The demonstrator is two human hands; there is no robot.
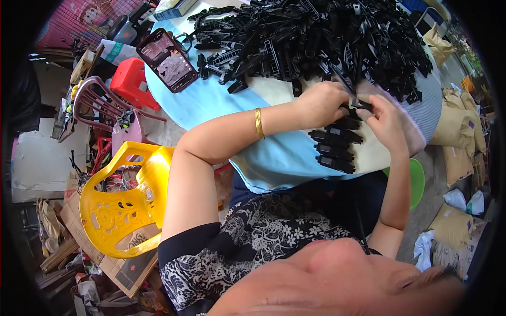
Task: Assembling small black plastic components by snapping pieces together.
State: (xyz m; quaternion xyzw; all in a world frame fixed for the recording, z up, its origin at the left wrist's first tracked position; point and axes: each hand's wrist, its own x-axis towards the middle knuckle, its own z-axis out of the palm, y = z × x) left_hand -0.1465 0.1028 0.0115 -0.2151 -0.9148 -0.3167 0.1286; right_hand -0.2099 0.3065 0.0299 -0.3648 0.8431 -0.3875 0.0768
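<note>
Over the table's near side, my two hands meet at a small black plastic part with a lighter, shiny spot. My left hand, below a gold bracelet, is closed with its fingertips at the part's left side. From the right, my right hand pinches the same part between thumb and fingers. Just below the hands, several similar black parts lie side by side in a short column on the cloth. A large heap of black plastic parts covers the far side. My fingers hide some of the held part.
A light blue and cream cloth covers the round table. A phone with a lit screen lies at its left edge. Left stand a yellow plastic chair, a red stool and a pink chair. Brown sacks and a green basin are right.
</note>
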